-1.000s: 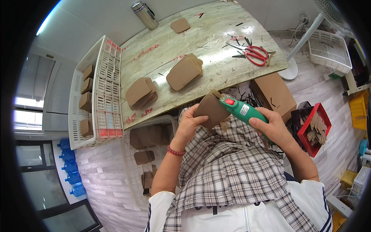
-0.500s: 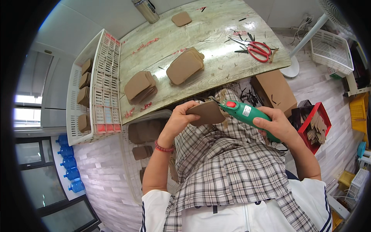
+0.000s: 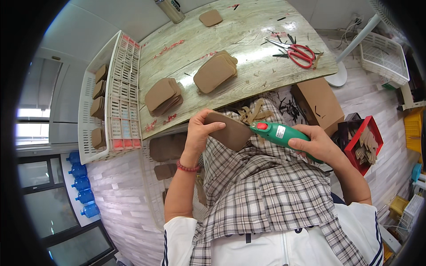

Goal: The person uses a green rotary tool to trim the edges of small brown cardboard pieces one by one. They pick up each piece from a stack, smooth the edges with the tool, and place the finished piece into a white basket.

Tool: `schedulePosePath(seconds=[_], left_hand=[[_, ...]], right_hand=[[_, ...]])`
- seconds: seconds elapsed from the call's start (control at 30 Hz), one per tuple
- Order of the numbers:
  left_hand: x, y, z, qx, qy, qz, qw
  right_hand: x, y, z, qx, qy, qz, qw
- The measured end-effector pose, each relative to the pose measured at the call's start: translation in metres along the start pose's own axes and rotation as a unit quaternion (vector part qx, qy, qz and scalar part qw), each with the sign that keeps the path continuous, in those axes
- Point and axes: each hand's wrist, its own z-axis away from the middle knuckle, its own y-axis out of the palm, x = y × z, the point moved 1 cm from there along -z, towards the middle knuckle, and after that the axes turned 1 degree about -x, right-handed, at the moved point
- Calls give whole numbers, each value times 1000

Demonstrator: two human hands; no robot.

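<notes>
Over my lap, my left hand [image 3: 202, 131] grips a brown rounded sheet piece [image 3: 230, 131] by its left end, thumb on top. My right hand [image 3: 313, 142] is wrapped round a green handheld power cutter [image 3: 284, 134] with a red button. The tool's tip meets the right edge of the piece, and its fine detail is too small to tell. Pale tan trimmed strips [image 3: 253, 114] hang just past that edge. Two stacks of similar brown pieces, a left stack [image 3: 163, 96] and a right stack [image 3: 216, 72], lie on the table's near side.
Red-handled scissors [image 3: 298, 54] lie among black scraps on the worn table [image 3: 248, 44]. A white plastic crate [image 3: 122, 95] stands at the left with brown pieces inside. On the right are a cardboard box [image 3: 318, 105] and a red box [image 3: 373, 133] of scraps. A steel flask [image 3: 171, 10] stands at the back.
My left hand has shifted slightly left and turned the brown piece so its right end tilts down. The cutter's tip has dropped a little, and more tan strip shows beyond the edge.
</notes>
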Motion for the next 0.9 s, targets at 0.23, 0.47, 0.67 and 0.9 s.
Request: schedulePosePath(seconds=[0.23, 0.47, 0.67, 0.9], left_hand=[[3, 11, 2, 25, -48, -10, 999], [3, 22, 2, 67, -70, -41, 994], [-4, 25, 1, 115, -87, -91, 985], [-32, 36, 1, 115, -110, 2, 987]], right_hand=[[-7, 6, -5, -9, -6, 6, 1000], [-7, 11, -10, -11, -9, 3, 1000], [0, 14, -16, 3, -20, 5, 1000], [8, 25, -45, 25, -34, -20, 999]])
